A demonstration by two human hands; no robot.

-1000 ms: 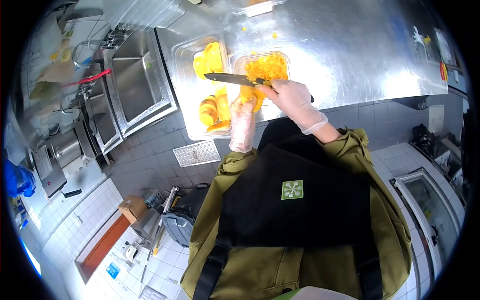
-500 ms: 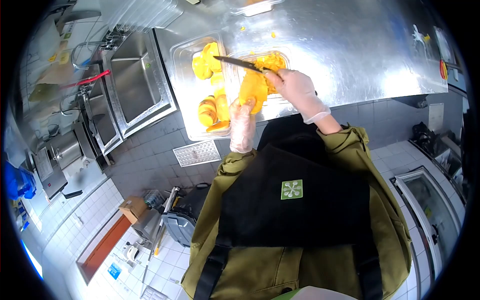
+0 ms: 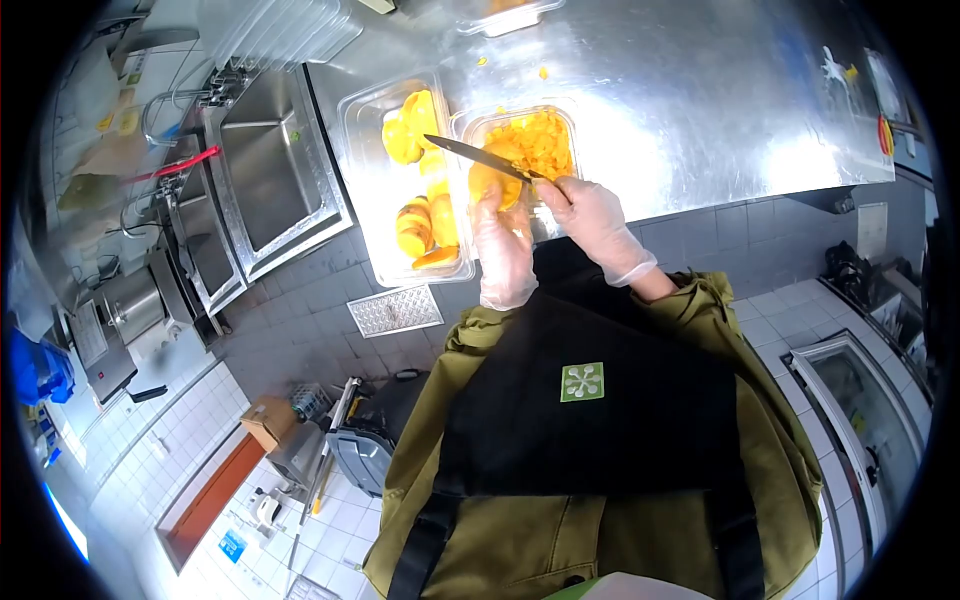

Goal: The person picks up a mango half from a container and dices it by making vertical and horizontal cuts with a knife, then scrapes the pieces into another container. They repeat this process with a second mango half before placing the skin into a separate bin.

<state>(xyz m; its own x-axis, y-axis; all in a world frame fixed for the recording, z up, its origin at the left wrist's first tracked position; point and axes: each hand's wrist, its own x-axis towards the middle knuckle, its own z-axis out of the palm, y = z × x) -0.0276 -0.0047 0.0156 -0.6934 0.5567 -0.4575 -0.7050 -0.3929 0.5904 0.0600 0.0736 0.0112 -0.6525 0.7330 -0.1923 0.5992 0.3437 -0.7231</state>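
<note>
My left hand, in a clear glove, is closed around a peeled orange-yellow fruit that looks like mango. My right hand, gloved too, grips the handle of a dark-bladed knife. The blade points up and left and lies across the top of the fruit. Just behind both hands, a clear container holds many small cut pieces. To the left, a longer clear tray holds several large peeled fruit pieces.
Everything stands on a steel counter. At its left is a metal sink with a red hose. Stacked clear containers sit at the back left. Another container is at the back edge. A grey bin stands below.
The fruit and my left hand have turned and shifted slightly. My right hand and the knife handle have moved down toward me, uncovering more of the cut pieces.
</note>
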